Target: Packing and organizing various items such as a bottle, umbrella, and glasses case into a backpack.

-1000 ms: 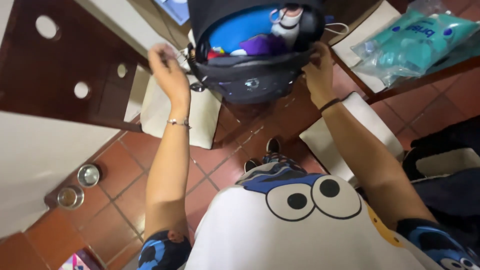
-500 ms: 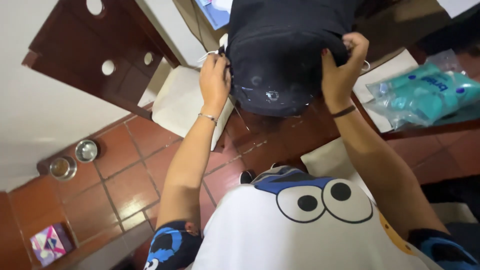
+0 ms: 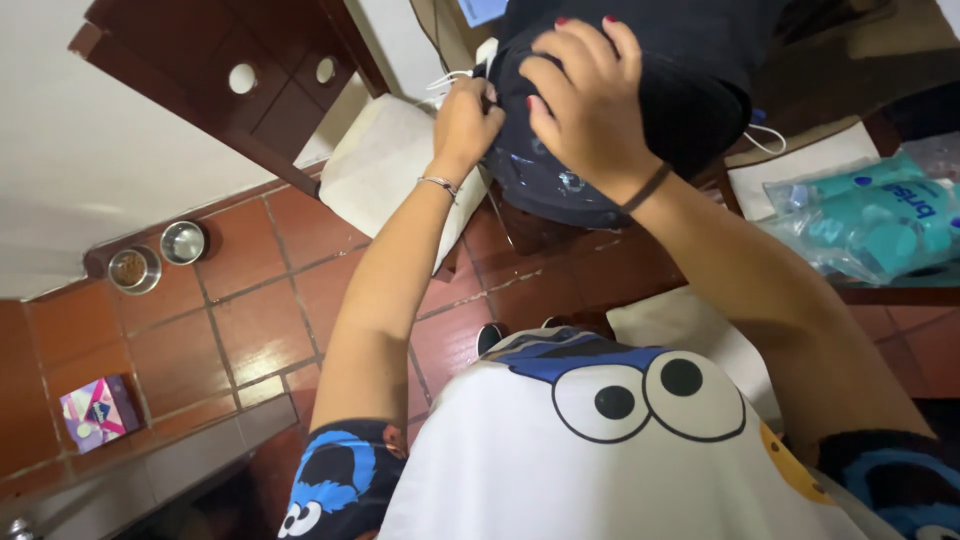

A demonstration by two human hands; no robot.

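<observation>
Hands on a black bag [image 3: 690, 90]. Left hand [image 3: 465, 125], fingers curled shut, pinches the bag's near-left edge; white cord [image 3: 450, 80] lies just beyond its knuckles. Right hand [image 3: 590, 100] lies spread, palm down, on the bag's top, gripping nothing. Teal plastic package [image 3: 870, 215] rests well right of the right wrist.

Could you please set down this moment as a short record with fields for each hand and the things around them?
Left hand: grips the near left edge of the black fabric backpack.
Right hand: spread flat on the backpack's top.
Right of bag: clear plastic pack of teal items.
Floor: terracotta tiles, two round metal bowls, small pink box.
</observation>
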